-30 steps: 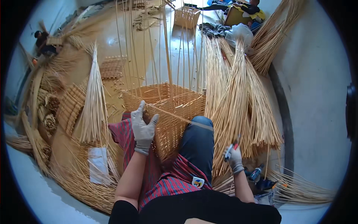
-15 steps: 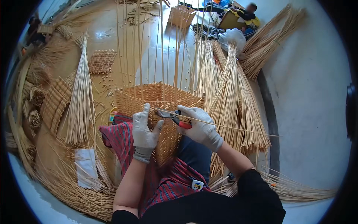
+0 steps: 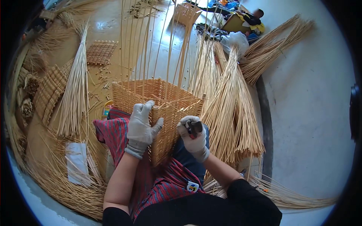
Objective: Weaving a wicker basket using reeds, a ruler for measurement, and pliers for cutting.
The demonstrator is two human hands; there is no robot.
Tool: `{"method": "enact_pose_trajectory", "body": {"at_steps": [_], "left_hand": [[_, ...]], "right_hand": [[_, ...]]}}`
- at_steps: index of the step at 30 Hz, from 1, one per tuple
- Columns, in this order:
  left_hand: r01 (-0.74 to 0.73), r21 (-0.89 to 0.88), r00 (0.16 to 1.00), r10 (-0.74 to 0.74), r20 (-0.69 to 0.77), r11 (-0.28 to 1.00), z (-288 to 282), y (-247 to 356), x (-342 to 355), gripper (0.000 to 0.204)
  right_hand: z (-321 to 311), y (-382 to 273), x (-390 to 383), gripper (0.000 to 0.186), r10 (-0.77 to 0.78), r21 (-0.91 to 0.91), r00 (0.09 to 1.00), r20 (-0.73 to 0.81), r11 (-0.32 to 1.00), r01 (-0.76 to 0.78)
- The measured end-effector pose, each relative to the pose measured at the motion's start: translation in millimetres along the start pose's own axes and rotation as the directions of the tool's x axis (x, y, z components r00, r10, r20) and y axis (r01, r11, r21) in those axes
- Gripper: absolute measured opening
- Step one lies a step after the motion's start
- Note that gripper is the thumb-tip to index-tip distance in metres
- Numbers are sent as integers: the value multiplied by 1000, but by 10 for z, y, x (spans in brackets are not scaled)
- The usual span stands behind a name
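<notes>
A square wicker basket (image 3: 169, 119), tan and closely woven, rests tilted on my lap, with tall uncut stakes (image 3: 146, 45) rising from its far sides. My left hand (image 3: 139, 126), in a pale work glove, grips the basket's near-left rim, fingertips at the top edge and thumb against the near side. In front of the basket's right side, my gloved right hand (image 3: 197, 145) is closed round pruning shears (image 3: 195, 129) with dark and red parts. The shears stand apart from the weave; their blades are foreshortened and hard to make out.
Bundles of long cane (image 3: 230, 113) lean at the right by the wall, with a pale bundle (image 3: 77, 90) at the left. Woven mats (image 3: 101, 52) and offcuts lie on the floor. Another person (image 3: 253, 20) is at the back, near a small basket (image 3: 187, 14).
My right hand has drawn the shears away from the basket's rim and turned them upright. The long cane that stuck out to the right past that hand no longer shows there.
</notes>
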State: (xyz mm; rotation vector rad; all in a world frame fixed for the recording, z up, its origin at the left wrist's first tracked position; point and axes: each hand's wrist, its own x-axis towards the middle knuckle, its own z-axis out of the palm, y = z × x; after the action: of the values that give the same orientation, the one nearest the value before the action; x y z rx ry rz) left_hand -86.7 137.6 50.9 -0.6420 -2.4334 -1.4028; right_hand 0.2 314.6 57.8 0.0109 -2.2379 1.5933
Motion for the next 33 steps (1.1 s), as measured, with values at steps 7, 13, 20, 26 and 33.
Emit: {"method": "enact_pose_trajectory", "body": {"at_steps": [7, 13, 20, 26, 33], "left_hand": [[6, -383, 995, -44, -92, 924, 63, -134, -101, 51], [-74, -269, 997, 61, -54, 960, 50, -170, -50, 46], [154, -533, 986, -98, 132, 832, -14, -172, -25, 43], [302, -631, 952, -187, 243, 714, 11, -198, 11, 43], [162, -820, 987, -72, 146, 549, 176, -272, 109, 43]], "right_hand": [[183, -81, 527, 29, -412, -61, 882, 228, 898, 435], [107, 84, 749, 44, -463, -94, 816, 347, 848, 521], [98, 180, 818, 47, -473, -48, 740, 479, 827, 560], [121, 275, 772, 50, -485, -115, 762, 429, 807, 579], [145, 210, 861, 46, -476, -183, 756, 450, 779, 599]]}}
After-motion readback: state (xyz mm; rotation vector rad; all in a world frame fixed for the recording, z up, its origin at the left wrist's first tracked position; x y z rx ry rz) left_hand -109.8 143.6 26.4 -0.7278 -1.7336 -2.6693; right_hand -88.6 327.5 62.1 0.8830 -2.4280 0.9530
